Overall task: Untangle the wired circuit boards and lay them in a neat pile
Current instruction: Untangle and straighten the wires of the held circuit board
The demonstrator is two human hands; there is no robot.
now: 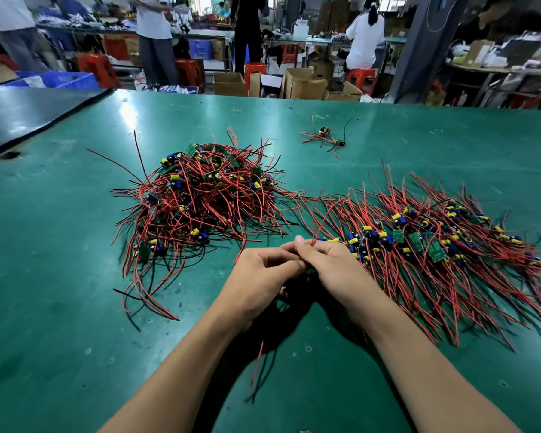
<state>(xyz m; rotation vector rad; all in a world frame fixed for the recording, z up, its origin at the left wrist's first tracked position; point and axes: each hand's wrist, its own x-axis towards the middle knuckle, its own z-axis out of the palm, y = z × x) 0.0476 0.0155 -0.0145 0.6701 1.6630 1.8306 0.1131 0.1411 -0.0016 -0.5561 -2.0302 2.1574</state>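
Roughly half done, I judge: tangled heap point(197, 201) left on the bench point(60, 245), combed pile point(434, 242) right; left hand point(263, 276) and right hand point(334, 270) each in a pinching grip on one board's red wires point(313, 240), held between the piles.

Grn worktable point(60, 245), red stools point(189, 73), cardbd boxes point(305, 84)

On my feed the table point(60, 245) has a green rubbery mat, smooth with a soft sheen, scuffed and pitted in spots. The wires point(200, 207) wear smooth red and black plastic. The circuit boards point(434, 252) look matt green; the boxes point(303, 84) are dull brown cardboard.
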